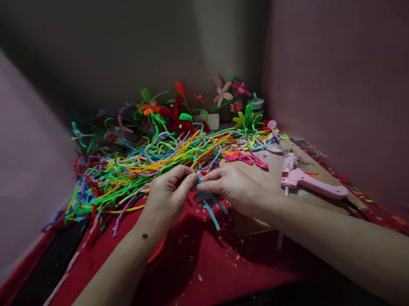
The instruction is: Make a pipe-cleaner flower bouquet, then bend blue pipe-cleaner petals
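Light-blue pipe cleaners (211,213) hang down between my hands, their upper ends pinched in the fingers. My left hand (170,190) is closed, thumb and forefinger pressed on the blue piece near its top. From the other side my right hand (235,187) pinches the same piece, fingertips almost meeting the left ones. The exact shape at the pinch is hidden by the fingers. Just behind the hands lies a big heap of loose pipe cleaners (134,176) in green, yellow, orange, purple and other colours.
A pink glue gun (312,182) with a glue stick rests on a brown board (258,172) at right. Pink pipe-cleaner petals (247,159) lie on the board. Finished pipe-cleaner flowers (223,94) stand at the back. Scraps dot the red cloth (215,267); walls close both sides.
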Motion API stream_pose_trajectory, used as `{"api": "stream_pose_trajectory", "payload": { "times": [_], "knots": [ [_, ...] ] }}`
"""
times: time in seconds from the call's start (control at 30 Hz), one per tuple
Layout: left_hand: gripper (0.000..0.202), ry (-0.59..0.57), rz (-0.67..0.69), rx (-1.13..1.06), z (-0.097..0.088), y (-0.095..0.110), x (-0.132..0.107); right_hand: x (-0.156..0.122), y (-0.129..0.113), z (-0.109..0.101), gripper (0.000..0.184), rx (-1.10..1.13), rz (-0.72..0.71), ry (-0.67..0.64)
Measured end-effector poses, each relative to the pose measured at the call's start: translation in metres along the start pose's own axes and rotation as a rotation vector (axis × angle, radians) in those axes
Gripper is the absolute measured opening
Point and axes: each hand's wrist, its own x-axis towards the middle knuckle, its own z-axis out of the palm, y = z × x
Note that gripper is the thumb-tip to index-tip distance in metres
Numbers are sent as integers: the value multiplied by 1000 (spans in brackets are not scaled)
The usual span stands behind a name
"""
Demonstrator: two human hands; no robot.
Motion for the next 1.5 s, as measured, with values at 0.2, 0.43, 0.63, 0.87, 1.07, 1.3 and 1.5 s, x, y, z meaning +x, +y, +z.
{"api": "stream_pose_trajectory", "payload": {
  "times": [0.2,0.43,0.63,0.87,1.07,1.3,1.5],
  "knots": [
    [12,-8,-61,-126,0,-3,2,-3,-5,1,14,50,116,-29],
    [17,-38,-211,-325,1,-8,5,-2,-4,0,13,48,142,-73],
    [12,105,-92,-132,7,-4,2,-2,-3,1,11,125,167,-31],
    [27,-173,-352,-494,1,-11,5,8,2,-7,15,328,-41,133],
    [23,-294,-414,-584,5,-20,6,11,7,-8,15,426,-115,150],
    [17,-270,-374,-646,9,-17,3,16,9,-8,16,484,-101,134],
    [14,-163,-360,-565,11,-11,3,15,8,-8,12,498,-128,121]
  ]
}}
